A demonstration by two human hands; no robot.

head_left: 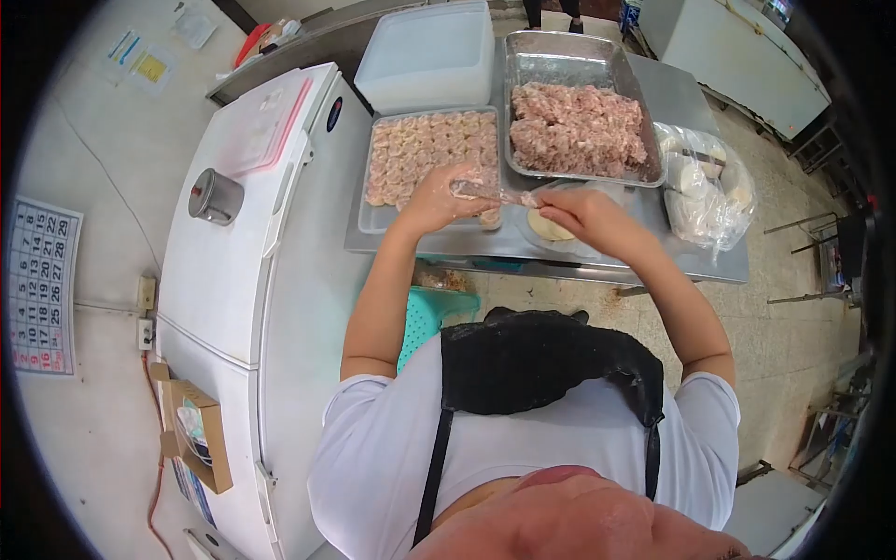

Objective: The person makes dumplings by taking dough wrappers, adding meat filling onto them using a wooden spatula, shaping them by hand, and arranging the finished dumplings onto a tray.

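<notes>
My left hand (437, 198) is closed with its fingers curled round a dumpling, mostly hidden by the fingers, above the near side of a tray (378, 217). Rows of open-topped meat dumplings (434, 149) fill much of that tray. A narrow spatula (499, 194), smeared with meat, reaches from my right hand (590, 219) to the fingers of my left. My right hand is closed on its handle end. Below the right hand, round pale dough wrappers (546, 226) lie on clear plastic. Just beyond is a deep metal pan (546, 65) holding ground meat filling (579, 131).
A lidded translucent container (425, 56) stands behind the tray. At right, a plastic bag (709, 187) holds pale round pieces. The steel table's (681, 89) front edge is close to me. Left is a white freezer (252, 201) with a metal canister (217, 196); a green basket (434, 317) sits below.
</notes>
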